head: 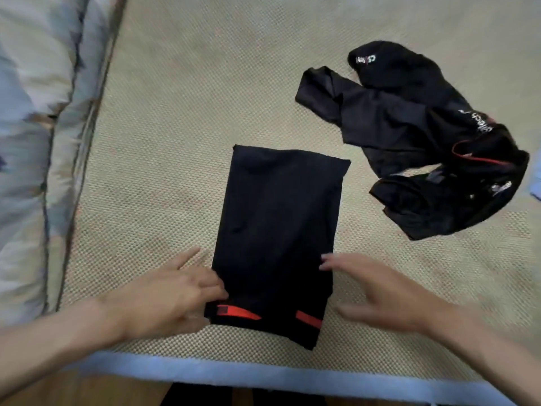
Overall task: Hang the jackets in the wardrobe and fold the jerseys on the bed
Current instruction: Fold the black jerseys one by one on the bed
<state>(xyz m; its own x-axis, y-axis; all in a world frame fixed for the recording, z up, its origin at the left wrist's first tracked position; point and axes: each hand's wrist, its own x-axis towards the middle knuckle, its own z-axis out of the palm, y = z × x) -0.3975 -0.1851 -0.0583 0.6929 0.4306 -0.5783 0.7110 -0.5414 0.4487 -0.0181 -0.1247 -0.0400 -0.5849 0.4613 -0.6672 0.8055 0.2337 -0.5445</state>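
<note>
I look down on the bed [181, 118], covered by a beige woven mat with a pale blue edge running along the side nearest me. The folded jersey [278, 230] lies flat on the mat a little below the middle of my view, a tall black rectangle with two red stripes near its near end.

My left hand [172, 297] sits at about 8 o'clock from the jersey's middle. Its fingers rest on the jersey's left edge just above the red stripe, bent lightly over the cloth; the blur keeps me from telling whether this grip pinches the fabric or only presses on it. The index finger lies straight out on the mat beside the edge.

My right hand [380, 294] is at about 4 o'clock from the jersey, its grip wide, fingers spread and straight. The fingertips [326, 260] reach the jersey's right edge; I cannot tell whether they touch it, as the hand is blurred.

A second black jersey [421, 136] lies crumpled at about 2 o'clock, well apart from the folded one, with white lettering and a thin red line showing. A pale patterned quilt [29, 142] runs along the left side, at 9 o'clock.
</note>
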